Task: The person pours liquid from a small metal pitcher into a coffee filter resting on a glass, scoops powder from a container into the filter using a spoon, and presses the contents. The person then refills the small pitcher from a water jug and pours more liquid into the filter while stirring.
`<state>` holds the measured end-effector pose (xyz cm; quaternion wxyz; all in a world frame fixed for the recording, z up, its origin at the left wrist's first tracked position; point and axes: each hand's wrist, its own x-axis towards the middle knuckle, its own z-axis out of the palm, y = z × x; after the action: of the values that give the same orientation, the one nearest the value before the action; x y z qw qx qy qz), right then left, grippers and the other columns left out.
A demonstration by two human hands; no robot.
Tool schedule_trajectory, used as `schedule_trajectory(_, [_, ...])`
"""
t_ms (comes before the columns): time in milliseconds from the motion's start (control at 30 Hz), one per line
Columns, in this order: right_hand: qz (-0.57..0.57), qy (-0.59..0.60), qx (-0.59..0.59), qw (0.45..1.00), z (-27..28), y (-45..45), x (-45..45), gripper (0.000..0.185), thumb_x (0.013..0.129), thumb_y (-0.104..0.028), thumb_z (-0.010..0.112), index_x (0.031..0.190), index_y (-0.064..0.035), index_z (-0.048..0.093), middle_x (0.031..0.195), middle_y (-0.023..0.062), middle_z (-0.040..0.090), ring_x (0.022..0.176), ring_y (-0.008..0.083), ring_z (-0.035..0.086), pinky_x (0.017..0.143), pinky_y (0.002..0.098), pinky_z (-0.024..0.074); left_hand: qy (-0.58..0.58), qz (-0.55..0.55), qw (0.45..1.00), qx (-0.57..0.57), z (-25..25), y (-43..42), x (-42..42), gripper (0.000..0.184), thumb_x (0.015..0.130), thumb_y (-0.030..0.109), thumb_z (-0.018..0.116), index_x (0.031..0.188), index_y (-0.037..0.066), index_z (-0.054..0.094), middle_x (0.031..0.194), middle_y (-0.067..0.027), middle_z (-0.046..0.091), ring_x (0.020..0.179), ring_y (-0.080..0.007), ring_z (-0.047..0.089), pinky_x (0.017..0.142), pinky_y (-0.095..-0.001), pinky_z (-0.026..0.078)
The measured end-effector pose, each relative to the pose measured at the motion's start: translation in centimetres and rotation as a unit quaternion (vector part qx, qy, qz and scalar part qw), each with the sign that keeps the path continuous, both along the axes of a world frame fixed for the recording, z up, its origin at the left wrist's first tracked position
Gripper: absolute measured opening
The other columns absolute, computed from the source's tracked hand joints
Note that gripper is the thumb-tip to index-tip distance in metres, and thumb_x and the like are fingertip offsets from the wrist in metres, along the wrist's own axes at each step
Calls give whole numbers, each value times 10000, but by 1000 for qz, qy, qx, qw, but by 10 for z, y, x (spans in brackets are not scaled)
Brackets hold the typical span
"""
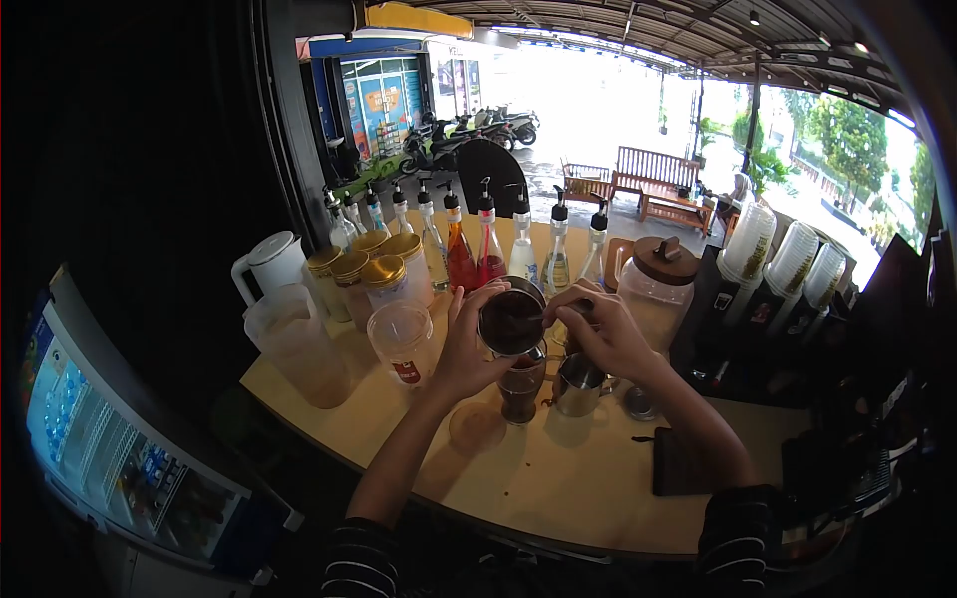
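My left hand (467,344) is wrapped around a round metal cup (511,321), tilted so that its dark inside faces me. Below its rim stands a clear glass (520,389) with dark brown liquid in it. My right hand (606,327) pinches a slim spoon-like utensil whose end reaches into the cup; its tip is hard to make out. Just right of the glass is a steel pitcher (580,387) on the wooden counter (558,488). Near my left wrist stands a clear plastic cup (401,339) with a red label.
Syrup bottles with pumps (462,249) line the counter's back edge. Gold-lidded jars (384,274), a plastic jug (299,349) and a white kettle (274,264) stand left. On the right are a wooden-lidded glass jar (658,299), stacked cups (793,259) and a dark mat (693,463).
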<state>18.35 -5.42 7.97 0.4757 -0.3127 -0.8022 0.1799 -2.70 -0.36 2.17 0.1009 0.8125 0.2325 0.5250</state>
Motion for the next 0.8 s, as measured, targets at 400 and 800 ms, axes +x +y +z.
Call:
schedule_trajectory(400, [18, -82, 24, 996, 0, 2, 4, 132, 916, -124, 518, 941, -36, 613, 828, 81, 643, 866, 233, 581, 833, 370, 425, 57, 4, 998, 2, 3, -3, 5, 789, 660, 199, 775, 1326, 127, 359, 1321, -66, 490, 1302, -260, 410, 1131, -552, 66])
schedule_trajectory(800, [47, -24, -62, 997, 5, 0, 9, 145, 944, -115, 505, 949, 4, 587, 812, 102, 628, 799, 181, 615, 740, 317, 470, 105, 31, 994, 14, 11, -9, 3, 792, 634, 195, 796, 1310, 131, 388, 1309, -67, 495, 1266, -266, 441, 1135, -541, 71])
